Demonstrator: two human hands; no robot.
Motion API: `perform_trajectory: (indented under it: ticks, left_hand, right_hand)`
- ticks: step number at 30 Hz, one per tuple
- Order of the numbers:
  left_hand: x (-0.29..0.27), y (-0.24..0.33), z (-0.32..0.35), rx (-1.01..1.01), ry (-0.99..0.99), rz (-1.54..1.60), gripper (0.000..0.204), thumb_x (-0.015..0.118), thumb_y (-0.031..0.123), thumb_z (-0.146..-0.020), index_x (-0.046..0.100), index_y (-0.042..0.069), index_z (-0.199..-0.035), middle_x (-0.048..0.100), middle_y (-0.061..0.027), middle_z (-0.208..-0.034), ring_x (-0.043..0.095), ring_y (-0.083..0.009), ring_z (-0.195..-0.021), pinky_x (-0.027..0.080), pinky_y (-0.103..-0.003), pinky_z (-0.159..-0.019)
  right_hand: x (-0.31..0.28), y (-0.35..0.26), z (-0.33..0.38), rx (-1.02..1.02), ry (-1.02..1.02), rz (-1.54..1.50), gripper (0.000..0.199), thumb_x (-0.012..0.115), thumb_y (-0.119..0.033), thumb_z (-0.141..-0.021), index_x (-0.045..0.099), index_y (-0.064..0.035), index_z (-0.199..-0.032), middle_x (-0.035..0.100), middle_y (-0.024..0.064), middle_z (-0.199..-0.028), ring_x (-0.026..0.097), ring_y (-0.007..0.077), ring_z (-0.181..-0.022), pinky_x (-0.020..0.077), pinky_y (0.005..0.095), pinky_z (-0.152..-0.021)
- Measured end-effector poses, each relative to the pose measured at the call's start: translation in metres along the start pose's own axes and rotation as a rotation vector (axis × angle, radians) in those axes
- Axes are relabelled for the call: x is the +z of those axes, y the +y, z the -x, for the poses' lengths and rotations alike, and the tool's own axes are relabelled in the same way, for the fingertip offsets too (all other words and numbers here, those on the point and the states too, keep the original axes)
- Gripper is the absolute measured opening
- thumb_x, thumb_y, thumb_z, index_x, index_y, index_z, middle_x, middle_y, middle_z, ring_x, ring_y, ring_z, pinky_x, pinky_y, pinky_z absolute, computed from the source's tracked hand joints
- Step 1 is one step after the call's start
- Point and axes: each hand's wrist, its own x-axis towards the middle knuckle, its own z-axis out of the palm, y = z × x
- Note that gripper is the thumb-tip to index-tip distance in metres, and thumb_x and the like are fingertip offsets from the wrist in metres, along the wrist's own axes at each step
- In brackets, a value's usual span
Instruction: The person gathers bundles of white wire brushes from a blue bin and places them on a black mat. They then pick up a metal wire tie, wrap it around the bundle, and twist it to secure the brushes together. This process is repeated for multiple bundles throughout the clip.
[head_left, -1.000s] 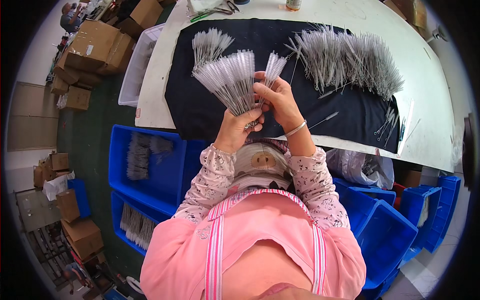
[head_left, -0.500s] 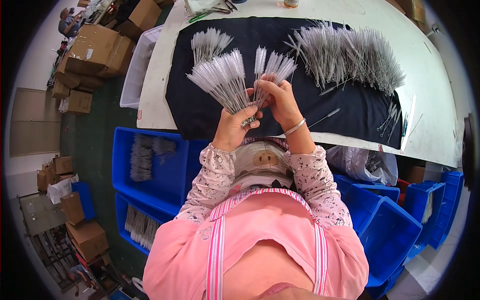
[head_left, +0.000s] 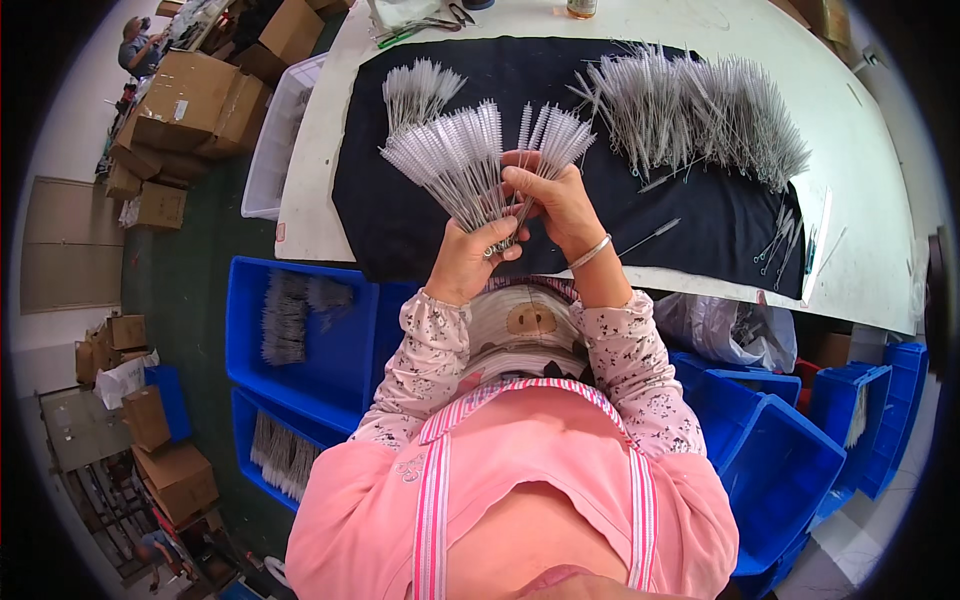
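A fanned bunch of thin wire-handled straw brushes point(head_left: 450, 160) with white bristles is gripped low by my left hand point(head_left: 468, 255), its looped wire ends showing at my fingers. My right hand point(head_left: 558, 200) is closed with thumb and fingers on the right part of the fan, a smaller group of brushes point(head_left: 562, 135). A narrow gap parts the two groups at the top. Beyond my left hand lies a small pile of brushes point(head_left: 420, 88) on the dark cloth point(head_left: 530, 75). A large heap of brushes point(head_left: 690, 115) covers the cloth's right side.
One loose brush point(head_left: 652, 235) lies right of my right wrist, and several more point(head_left: 785, 240) near the cloth's right edge. Blue bins point(head_left: 300, 375) with brushes stand below the white table point(head_left: 312, 215) at left; other blue bins point(head_left: 780, 455) are at right. Pliers point(head_left: 430, 22) lie at the back.
More brushes have joined the left part of the fan, and the gap has shifted right. My right thumb and fingers have moved slightly along the bunch.
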Motion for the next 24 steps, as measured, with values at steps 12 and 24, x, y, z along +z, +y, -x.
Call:
perform_trajectory:
  ticks: [12, 24]
  left_hand:
    - [0.005, -0.002, 0.0, 0.015, 0.03, -0.044, 0.036, 0.064, 0.01, -0.087, 0.053, 0.004, -0.12, 0.065, -0.0101, -0.102, 0.064, -0.0194, -0.081, 0.047, -0.027, -0.057]
    - [0.0, -0.002, -0.004, 0.043, 0.015, -0.092, 0.031, 0.064, 0.005, -0.085, 0.056, 0.004, -0.114, 0.064, -0.0069, -0.099, 0.063, -0.0193, -0.079, 0.045, -0.027, -0.055]
  right_hand:
    - [-0.002, 0.003, -0.001, -0.073, 0.052, 0.038, 0.018, 0.069, -0.007, -0.076, 0.064, 0.0021, -0.091, 0.064, 0.0054, -0.082, 0.06, 0.0103, -0.066, 0.0483, 0.0233, -0.052]
    - [0.001, 0.012, -0.002, -0.105, 0.015, 0.022, 0.022, 0.072, -0.006, -0.078, 0.062, 0.0018, -0.095, 0.065, 0.0081, -0.084, 0.062, 0.0135, -0.068, 0.0486, 0.0252, -0.053]
